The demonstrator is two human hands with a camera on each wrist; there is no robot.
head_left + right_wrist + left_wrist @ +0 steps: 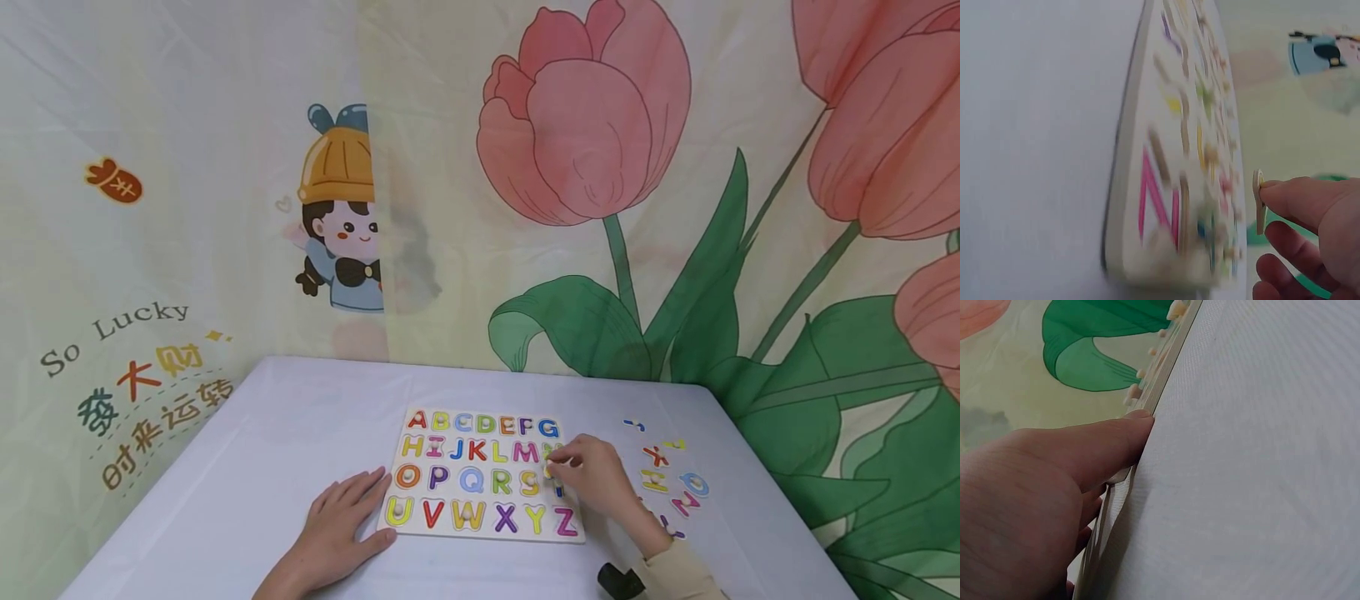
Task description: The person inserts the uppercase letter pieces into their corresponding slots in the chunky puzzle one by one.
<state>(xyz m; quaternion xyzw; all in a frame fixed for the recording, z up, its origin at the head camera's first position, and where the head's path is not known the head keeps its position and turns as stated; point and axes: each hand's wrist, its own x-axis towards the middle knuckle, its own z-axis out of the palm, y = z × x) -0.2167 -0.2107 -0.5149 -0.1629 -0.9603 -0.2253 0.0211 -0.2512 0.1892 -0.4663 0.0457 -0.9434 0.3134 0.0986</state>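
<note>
The letter board (486,498) lies on the desk (315,417); at its 8 o'clock, the left hand (337,525) rests with fingers extended, thumb touching the edge. Toward 3 o'clock the right hand (597,477) pinches a small piece (1259,203), its letter unreadable, hiding some slots. Loose letters (654,481) lie farther toward 3 o'clock, the nearest partly covered by the arm.

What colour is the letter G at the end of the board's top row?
The letter G is blue; it shows best in the head view.
</note>
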